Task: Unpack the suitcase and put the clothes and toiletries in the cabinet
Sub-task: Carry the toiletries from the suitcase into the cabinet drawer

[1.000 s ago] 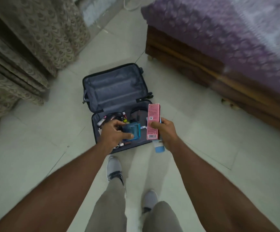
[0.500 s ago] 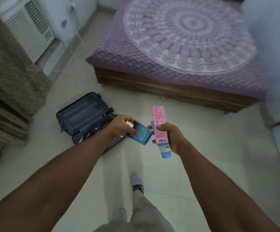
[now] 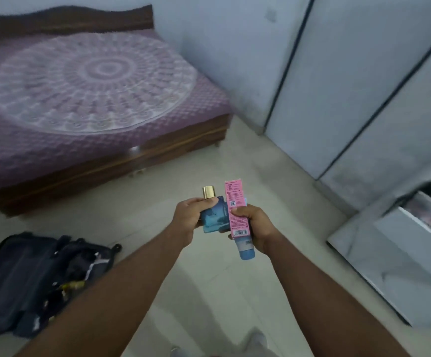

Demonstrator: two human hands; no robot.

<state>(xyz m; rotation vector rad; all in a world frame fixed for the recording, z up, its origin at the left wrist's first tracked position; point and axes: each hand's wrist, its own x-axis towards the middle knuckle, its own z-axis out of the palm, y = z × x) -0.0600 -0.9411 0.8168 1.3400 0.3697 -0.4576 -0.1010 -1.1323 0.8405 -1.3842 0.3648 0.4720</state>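
Now: toiletries carried toward the cabinet

Left hand (image 3: 187,220) grips a blue glass perfume bottle with gold cap (image 3: 213,215); right hand (image 3: 254,225) holds a pink cardboard carton (image 3: 236,207) and a blue plastic tube (image 3: 245,249). Since earlier, the view has swung right: the open navy fabric suitcase (image 3: 23,284) now lies near left, and pale grey cabinet doors (image 3: 338,99) appear far right.

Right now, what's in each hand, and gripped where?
Left hand grips the blue perfume bottle around its body, gold cap clear. Right hand grips the pink box and a blue tube together at their lower halves.
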